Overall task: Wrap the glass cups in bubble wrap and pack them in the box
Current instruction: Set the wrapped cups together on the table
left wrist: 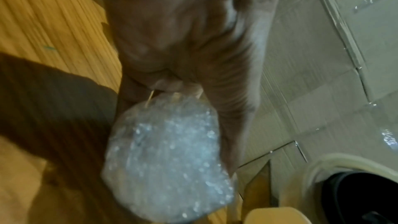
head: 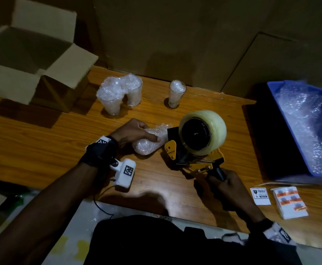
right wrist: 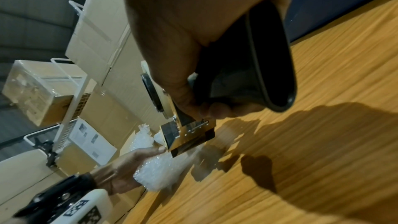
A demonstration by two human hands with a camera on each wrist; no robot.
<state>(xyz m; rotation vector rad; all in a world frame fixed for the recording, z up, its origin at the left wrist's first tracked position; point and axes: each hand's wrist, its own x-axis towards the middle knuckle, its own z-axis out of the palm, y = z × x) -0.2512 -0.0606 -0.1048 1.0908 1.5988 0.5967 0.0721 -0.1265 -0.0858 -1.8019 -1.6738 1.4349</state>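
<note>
A cup wrapped in bubble wrap (head: 150, 140) (left wrist: 168, 159) (right wrist: 159, 169) lies on its side on the wooden table (head: 41, 142). My left hand (head: 135, 133) (right wrist: 129, 164) holds it down, fingers curled over the top and thumb along its side. My right hand (head: 221, 186) (right wrist: 193, 57) grips the black handle of a yellow tape dispenser (head: 196, 142) (right wrist: 189, 134) with a clear tape roll; its front end touches the wrapped cup. Two cups stuffed with bubble wrap (head: 120, 92) stand behind, a third cup (head: 176, 93) to their right. The open cardboard box (head: 30, 60) sits at far left.
A blue bin (head: 282, 119) full of bubble wrap stands at the right. A fragile label (head: 260, 196) and a stack of stickers (head: 290, 202) lie near the front right edge. Large cardboard cartons (head: 175, 35) line the back of the table.
</note>
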